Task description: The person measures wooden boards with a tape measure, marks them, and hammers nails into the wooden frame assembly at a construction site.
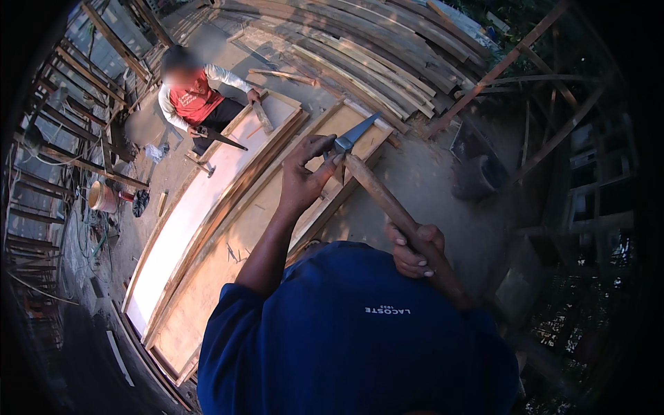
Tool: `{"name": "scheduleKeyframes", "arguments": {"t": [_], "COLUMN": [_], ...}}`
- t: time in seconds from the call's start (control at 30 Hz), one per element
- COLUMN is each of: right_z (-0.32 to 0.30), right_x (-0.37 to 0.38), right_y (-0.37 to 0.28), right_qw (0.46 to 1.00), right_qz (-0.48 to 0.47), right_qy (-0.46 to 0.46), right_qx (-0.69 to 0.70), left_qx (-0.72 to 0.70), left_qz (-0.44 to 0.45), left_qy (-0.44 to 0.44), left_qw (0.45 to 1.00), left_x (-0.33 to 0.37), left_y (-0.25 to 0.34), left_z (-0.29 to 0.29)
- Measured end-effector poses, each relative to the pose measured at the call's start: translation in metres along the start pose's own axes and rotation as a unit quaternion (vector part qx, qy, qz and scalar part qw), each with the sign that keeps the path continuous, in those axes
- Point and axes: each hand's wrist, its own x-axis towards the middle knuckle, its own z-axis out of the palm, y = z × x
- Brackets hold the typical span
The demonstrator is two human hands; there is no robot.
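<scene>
My right hand [417, 250] is closed round the thick wooden handle of a hammer [380, 194], in front of my chest. The hammer's grey metal head has a blunt end and a long tapered end pointing away to the right. My left hand [304, 176] has its thumb and fingers on either side of the blunt end, gripping it; whether something small is also pinched there is hidden. Below the hammer head lies a long wooden frame with a plywood panel [270, 207]. Several loose nails [238, 254] rest on the panel near my left elbow.
Beside it lies a second frame with a pale panel [180, 235], bearing another hammer [203, 164]. A co-worker [197, 97] sits beyond, holding a handsaw [225, 140] and a wood piece [261, 116]. Stacked planks [373, 66] fill the back. A bucket [104, 197] stands left; dark containers [477, 173] stand right.
</scene>
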Motion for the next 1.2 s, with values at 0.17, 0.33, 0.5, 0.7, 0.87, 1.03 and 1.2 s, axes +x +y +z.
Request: {"name": "scheduleKeyframes", "arguments": {"t": [0.17, 0.33, 0.5, 0.7, 0.87, 1.03, 1.2], "right_z": [-0.006, -0.003, -0.003, 0.008, 0.032, 0.038, 0.052], "right_x": [-0.019, -0.035, -0.052, -0.086, -0.093, -0.092, -0.078], "right_y": [-0.001, 0.000, -0.001, -0.001, -0.003, -0.004, -0.022], "right_qw": [0.999, 0.997, 0.994, 0.971, 0.920, 0.875, 0.766], "right_qz": [-0.016, -0.041, -0.073, -0.099, -0.093, -0.097, -0.064], "right_qy": [-0.039, -0.058, -0.078, 0.143, 0.265, 0.343, 0.436], "right_qx": [0.022, 0.022, -0.002, -0.162, -0.274, -0.327, -0.468], "left_qx": [-0.025, -0.010, 0.000, -0.030, -0.181, -0.261, -0.376], "left_qz": [-0.017, -0.012, -0.034, -0.027, -0.058, -0.096, -0.186], "left_qy": [-0.075, -0.118, -0.145, -0.159, -0.146, -0.166, -0.134], "left_qw": [0.997, 0.993, 0.989, 0.986, 0.971, 0.946, 0.898], "left_x": [0.010, 0.016, 0.020, 0.017, 0.013, 0.020, 0.025], "left_y": [0.006, 0.015, 0.026, 0.028, 0.026, 0.018, -0.012], "left_z": [0.013, 0.030, 0.051, 0.078, 0.100, 0.111, 0.126]}}
